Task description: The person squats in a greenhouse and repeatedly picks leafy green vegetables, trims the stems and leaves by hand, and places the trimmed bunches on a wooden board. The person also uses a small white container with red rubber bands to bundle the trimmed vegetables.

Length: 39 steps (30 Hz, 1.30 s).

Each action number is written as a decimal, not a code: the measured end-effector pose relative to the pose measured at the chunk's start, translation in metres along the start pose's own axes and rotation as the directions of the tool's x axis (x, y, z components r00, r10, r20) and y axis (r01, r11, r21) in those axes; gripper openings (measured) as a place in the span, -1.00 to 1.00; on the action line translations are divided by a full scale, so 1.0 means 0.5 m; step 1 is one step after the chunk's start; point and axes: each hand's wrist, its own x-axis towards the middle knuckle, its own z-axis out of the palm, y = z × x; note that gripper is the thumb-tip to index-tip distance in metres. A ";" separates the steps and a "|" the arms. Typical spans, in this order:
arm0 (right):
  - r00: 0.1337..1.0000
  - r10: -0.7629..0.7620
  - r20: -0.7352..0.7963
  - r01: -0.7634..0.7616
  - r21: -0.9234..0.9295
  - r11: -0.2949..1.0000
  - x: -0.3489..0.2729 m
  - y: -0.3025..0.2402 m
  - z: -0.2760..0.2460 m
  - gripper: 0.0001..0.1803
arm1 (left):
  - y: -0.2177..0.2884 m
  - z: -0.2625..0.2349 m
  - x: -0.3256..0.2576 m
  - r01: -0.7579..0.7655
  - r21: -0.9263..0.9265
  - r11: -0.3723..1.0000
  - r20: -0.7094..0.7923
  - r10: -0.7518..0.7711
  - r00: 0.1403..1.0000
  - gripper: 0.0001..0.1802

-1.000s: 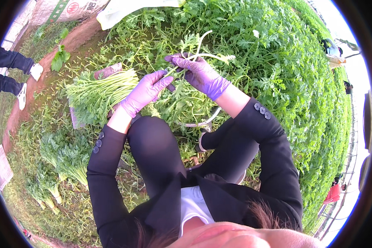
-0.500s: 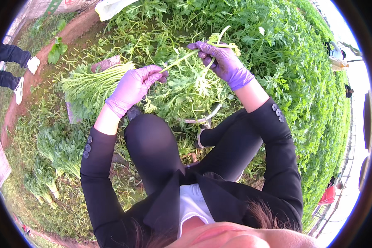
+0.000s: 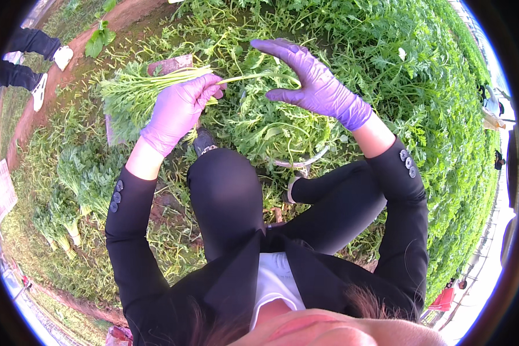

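My left hand [image 3: 181, 109], in a purple glove, is closed with thumb and fingers pinched on a long pale-green leafy-vegetable stalk [image 3: 245, 78]. The stalk stretches rightward, its far end passing by my right palm. Just left of this hand lies a bunch of cut leafy greens [image 3: 130, 92], stems toward me and partly hidden behind the glove. My right hand [image 3: 323, 89], gloved too, is spread with thumb and fingers wide apart and grips nothing. Below it, loose greens [image 3: 271, 121] are heaped within a pale curved rim [image 3: 305, 160].
Tied-looking bundles of greens [image 3: 78, 179] lie on the ground at left. A flat pinkish piece [image 3: 173, 64] sits behind the bunch. Dense leafy plants [image 3: 421, 155] grow at right. Another person's legs [image 3: 32, 43] stand at upper left by a bare dirt strip.
My right hand has let go of the stalk and trimmings it held and opened wide. My left hand keeps its pinch, now against the bunch's stems. The view has shifted slightly.
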 end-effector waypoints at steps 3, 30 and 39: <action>0.906 0.260 0.335 -0.400 0.469 0.787 0.048 -0.030 0.041 -0.58 | 0.005 0.010 -0.015 -0.082 0.082 0.993 -0.046 0.086 0.995 -0.76; 0.933 0.334 0.131 -0.197 -0.589 0.783 0.202 0.638 0.098 -0.13 | -0.292 0.002 0.136 -0.006 0.754 0.657 -0.113 0.139 0.984 -0.57; 0.883 -0.402 0.243 0.393 0.087 0.916 0.303 0.296 0.409 -0.63 | -0.440 0.085 0.122 0.107 0.532 0.840 -0.261 0.043 0.964 -0.62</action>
